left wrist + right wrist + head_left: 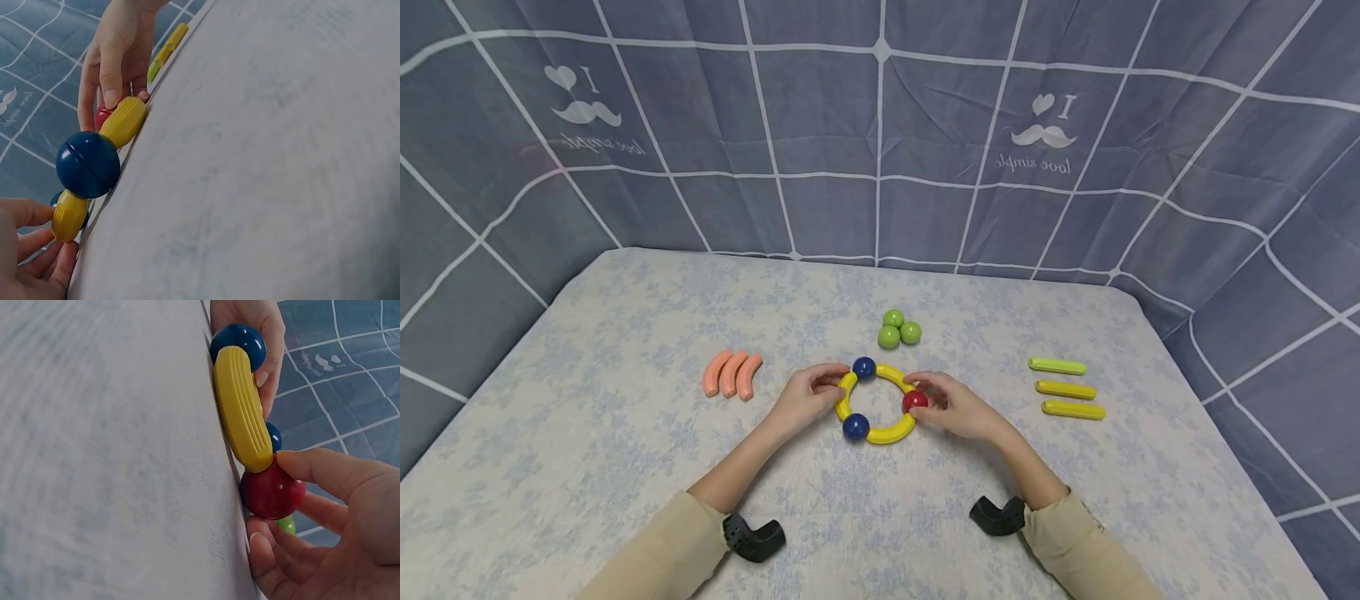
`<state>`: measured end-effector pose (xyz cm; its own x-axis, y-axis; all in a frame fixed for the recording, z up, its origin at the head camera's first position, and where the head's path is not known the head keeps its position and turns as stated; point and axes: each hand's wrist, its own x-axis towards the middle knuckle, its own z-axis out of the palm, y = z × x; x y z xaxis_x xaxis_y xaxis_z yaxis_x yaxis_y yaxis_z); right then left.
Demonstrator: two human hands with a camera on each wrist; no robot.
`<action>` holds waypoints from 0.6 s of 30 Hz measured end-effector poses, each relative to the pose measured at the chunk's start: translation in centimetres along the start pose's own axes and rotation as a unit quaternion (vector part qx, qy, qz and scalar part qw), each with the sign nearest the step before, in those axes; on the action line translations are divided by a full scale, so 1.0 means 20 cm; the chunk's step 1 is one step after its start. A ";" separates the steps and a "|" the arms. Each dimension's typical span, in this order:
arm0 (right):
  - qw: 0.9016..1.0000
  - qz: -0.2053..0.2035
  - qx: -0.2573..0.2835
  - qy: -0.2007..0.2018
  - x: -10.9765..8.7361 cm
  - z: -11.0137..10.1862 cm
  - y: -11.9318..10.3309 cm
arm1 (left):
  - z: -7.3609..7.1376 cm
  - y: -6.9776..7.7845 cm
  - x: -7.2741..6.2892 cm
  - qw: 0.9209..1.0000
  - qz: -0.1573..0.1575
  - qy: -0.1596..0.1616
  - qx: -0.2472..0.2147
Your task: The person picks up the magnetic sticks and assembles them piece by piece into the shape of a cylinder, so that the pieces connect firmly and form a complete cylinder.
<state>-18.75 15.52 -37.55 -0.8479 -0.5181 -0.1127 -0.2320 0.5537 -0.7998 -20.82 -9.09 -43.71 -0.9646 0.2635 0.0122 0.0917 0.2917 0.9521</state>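
A ring of yellow curved rods and balls lies on the table in front of me. Its blue balls point(856, 428) sit at the left near and far corners, and a red ball point(915, 402) forms the right one. My left hand point(805, 400) pinches the left curved rod point(70, 215) between thumb and fingers. On the opposite side, my right hand point(961, 408) holds the red ball, its thumb at the joint with the near curved rod point(240, 412) and its fingers around the far side. The far curved rod point(893, 376) runs from the far blue ball towards the red one.
Three green balls point(889, 337) cluster beyond the ring. Three orange curved rods point(728, 375) lie side by side at the left. Over on the right are a green straight rod point(1057, 366) and two yellow straight rods point(1072, 409). A grid-patterned curtain point(820, 108) hangs behind the table.
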 end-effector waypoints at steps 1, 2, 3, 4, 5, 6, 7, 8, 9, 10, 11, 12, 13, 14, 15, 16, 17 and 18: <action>1.000 0.000 0.000 0.001 0.00 0.00 0.00 | 0.00 0.00 0.00 1.000 0.003 -0.001 0.006; 1.000 -0.001 0.001 0.002 0.00 0.00 0.00 | 0.00 0.00 0.00 1.000 0.005 -0.002 0.013; 1.000 -0.002 0.002 0.004 0.00 0.00 0.00 | 0.01 0.00 0.00 1.000 0.009 -0.003 0.022; 1.000 -0.002 0.004 0.005 0.00 0.00 0.01 | 0.01 0.00 0.01 0.999 0.012 -0.003 0.031; 1.000 -0.002 0.005 0.007 0.00 0.00 0.01 | 0.01 0.01 0.01 0.999 0.016 -0.004 0.039; 1.000 -0.004 0.007 0.009 0.00 0.00 0.02 | 0.01 0.01 0.01 0.999 0.019 -0.005 0.047; 1.000 -0.004 0.010 0.010 0.01 0.01 0.04 | 0.01 0.01 0.01 0.998 0.023 -0.006 0.055; 1.000 -0.004 0.012 0.011 0.02 0.01 0.06 | 0.02 0.01 0.01 0.998 0.028 -0.006 0.061; 1.000 -0.003 0.013 0.011 0.02 0.01 0.08 | 0.02 0.01 0.01 0.997 0.032 -0.006 0.068; 1.000 -0.001 0.014 0.011 0.03 0.01 0.11 | 0.02 0.01 0.01 0.997 0.034 -0.006 0.073; 1.000 -0.002 0.012 0.011 0.03 0.01 0.13 | 0.02 0.01 0.00 0.996 0.038 -0.006 0.079; 1.000 -0.001 0.012 0.009 0.04 0.02 0.15 | 0.02 0.01 0.00 0.996 0.041 -0.006 0.084; 1.000 0.001 0.014 0.008 0.05 0.02 0.17 | 0.03 0.01 0.00 0.995 0.045 -0.007 0.089; 1.000 0.000 0.014 0.006 0.05 0.02 0.19 | 0.03 0.01 0.00 0.994 0.049 -0.007 0.094; 1.000 -0.002 0.014 0.003 0.05 0.01 0.19 | 0.03 0.02 0.00 0.994 0.052 -0.008 0.099; 1.000 -0.004 0.013 -0.001 0.04 0.01 0.20 | 0.03 0.02 -0.01 0.993 0.055 -0.008 0.102; 1.000 -0.006 0.012 -0.005 0.04 0.00 0.21 | 0.04 0.02 -0.01 0.993 0.056 -0.007 0.105; 1.000 -0.008 0.011 -0.012 0.04 0.00 0.21 | 0.04 0.03 -0.01 0.993 0.057 -0.006 0.106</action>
<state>-20.42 17.51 -40.99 -0.8328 -0.5417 -0.1141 -0.2338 0.5310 -0.8145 -20.31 -8.29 -43.47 -0.9423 0.3162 0.1104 0.2506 0.4470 0.8587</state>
